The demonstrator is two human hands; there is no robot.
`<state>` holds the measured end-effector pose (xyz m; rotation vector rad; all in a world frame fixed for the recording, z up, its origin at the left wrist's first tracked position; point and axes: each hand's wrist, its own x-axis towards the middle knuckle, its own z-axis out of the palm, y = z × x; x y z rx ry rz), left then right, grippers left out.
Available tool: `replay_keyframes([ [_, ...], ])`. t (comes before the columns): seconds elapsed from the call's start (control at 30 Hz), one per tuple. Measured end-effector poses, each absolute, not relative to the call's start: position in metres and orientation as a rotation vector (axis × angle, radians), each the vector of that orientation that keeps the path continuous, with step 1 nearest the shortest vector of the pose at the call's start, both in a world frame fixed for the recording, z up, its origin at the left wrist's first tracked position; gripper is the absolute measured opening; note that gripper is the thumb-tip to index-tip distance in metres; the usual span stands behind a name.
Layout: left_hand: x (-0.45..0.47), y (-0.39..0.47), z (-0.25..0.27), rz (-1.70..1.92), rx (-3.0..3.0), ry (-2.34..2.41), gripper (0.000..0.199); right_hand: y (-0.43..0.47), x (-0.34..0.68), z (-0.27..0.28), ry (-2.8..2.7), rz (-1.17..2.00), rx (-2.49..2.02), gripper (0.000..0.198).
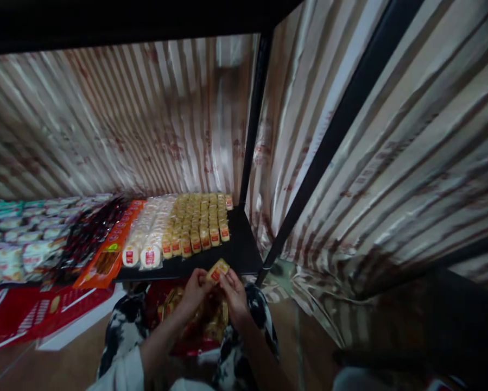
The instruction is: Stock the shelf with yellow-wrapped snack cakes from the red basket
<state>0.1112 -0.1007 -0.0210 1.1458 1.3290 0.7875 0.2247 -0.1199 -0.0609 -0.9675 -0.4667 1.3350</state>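
A small yellow wrapped snack packet (217,270) with a red label is pinched between my two hands, just in front of the black shelf's front edge. My left hand (197,288) grips its left side, and my right hand (233,290) has the right side. Below them, between my knees, a red bag (198,346) holds more yellow packets (217,320), partly hidden by my forearms. On the shelf ahead stand rows of matching yellow packets (198,220), their red labels facing me.
Left of the yellow rows lie white round wrapped packs (151,255), an orange packet (105,260), dark packets (91,233) and several white packs (7,260). A black shelf post (254,125) and slanted bar (329,141) rise at right. Striped sheeting (146,119) hangs behind.
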Motion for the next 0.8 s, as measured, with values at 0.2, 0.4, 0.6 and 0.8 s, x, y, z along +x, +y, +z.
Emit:
replay_keyframes([
  [0.2, 0.114, -0.068, 0.011, 0.619, 1.784, 1.368, 0.040, -0.101, 0.244, -0.065, -0.676, 1.203, -1.086, 0.053],
  [0.4, 0.130, -0.030, 0.032, 0.739, 1.930, 1.280, 0.035, -0.069, 0.267, -0.036, -1.160, 0.811, -1.409, 0.040],
  [0.6, 0.159, 0.036, 0.063, 0.748, 1.978, 1.162, 0.032, -0.020, 0.291, -0.008, -1.150, 0.669, -1.331, 0.048],
  [0.8, 0.202, 0.100, 0.071, 0.844, 2.032, 1.192, 0.032, 0.047, 0.309, -0.007, -1.072, 0.551, -1.327, 0.044],
])
